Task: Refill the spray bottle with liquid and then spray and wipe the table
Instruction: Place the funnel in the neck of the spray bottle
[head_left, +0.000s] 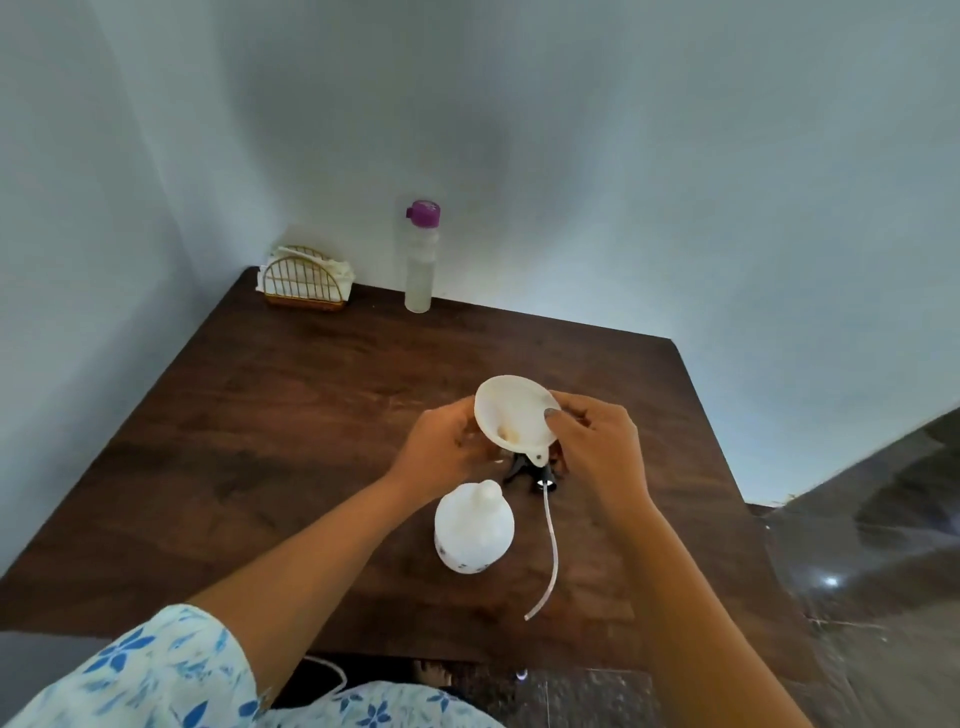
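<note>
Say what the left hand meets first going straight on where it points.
The white plastic funnel, which the left hand already touches; beyond it, probably the right hand, depth unclear.

Far left corner of the tabletop (311, 415): one gold wire holder (306, 285), arched, standing upright, close to the wall. White napkins (340, 270) are stacked in it and overhang its right side. Two pale, unmarked walls (623, 156) meet behind that corner. Right of the tabletop: dark glossy floor (883, 571) showing one bright glint (831, 581). Below the near edge, a white cord (332, 675) lies looped on the floor.
</note>
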